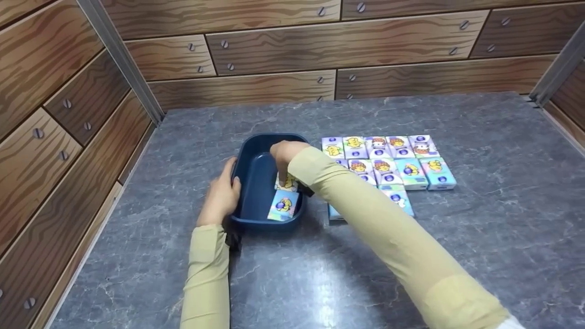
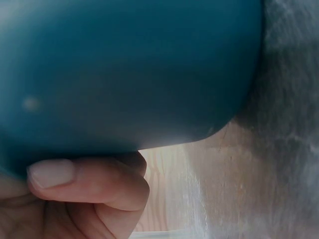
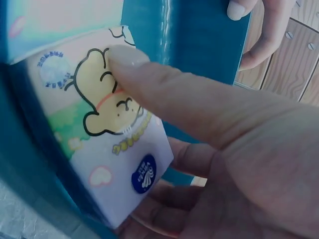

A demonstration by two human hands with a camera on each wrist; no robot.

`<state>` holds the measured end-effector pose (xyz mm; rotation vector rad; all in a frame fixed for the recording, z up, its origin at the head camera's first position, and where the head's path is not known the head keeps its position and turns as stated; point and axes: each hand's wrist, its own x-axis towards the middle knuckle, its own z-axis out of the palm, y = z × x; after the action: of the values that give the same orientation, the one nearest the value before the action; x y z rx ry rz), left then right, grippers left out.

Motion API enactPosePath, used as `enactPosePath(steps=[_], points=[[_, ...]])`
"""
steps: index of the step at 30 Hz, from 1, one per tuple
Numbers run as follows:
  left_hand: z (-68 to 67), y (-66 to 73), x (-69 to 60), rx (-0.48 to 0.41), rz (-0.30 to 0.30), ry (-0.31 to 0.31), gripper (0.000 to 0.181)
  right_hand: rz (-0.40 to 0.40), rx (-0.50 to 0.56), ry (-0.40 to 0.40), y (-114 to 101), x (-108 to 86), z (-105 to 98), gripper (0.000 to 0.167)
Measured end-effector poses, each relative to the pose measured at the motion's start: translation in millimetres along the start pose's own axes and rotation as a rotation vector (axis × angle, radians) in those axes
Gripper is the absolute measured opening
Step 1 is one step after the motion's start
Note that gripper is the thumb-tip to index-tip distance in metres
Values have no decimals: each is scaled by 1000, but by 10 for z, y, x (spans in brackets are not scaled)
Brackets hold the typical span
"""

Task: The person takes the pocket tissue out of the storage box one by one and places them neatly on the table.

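Note:
A dark blue plastic bin (image 1: 252,183) stands on the table. At its left side my left hand (image 1: 220,194) grips the wall, thumb tip over the rim and fingers outside; the left wrist view shows the bin wall (image 2: 129,74) close up. My right hand (image 1: 289,153) reaches into the bin and holds a small tissue pack (image 3: 109,129) with a yellow cartoon bear, thumb across its face and other fingers at its edge. Nearer me inside the bin lies a blue tissue pack (image 1: 283,205), touching or nearly touching the held one.
Right of the bin, several tissue packs (image 1: 377,147) lie in rows, purple and turquoise. My right forearm (image 1: 365,210) crosses over them and hides some. Wood-patterned panels (image 1: 274,50) wall in the grey marbled table (image 1: 493,183) at the back and sides.

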<state>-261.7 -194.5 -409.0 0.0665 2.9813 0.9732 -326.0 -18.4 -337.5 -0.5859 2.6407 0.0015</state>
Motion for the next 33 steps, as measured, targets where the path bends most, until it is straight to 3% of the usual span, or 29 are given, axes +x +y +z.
enactPosePath(steps=[8,14,25,33], points=[[32,0,-13,6,-8,-24,54,-47,13,33,0,-101,12,30],[21,-6,-5,-4,10,-20,53,-98,22,52,-10,-226,-44,32],[-1,-3,-3,20,15,-15,53,-194,56,194,110,-551,-103,30],[-18,20,-21,21,16,-9,54,-270,165,314,325,-738,-100,24]])
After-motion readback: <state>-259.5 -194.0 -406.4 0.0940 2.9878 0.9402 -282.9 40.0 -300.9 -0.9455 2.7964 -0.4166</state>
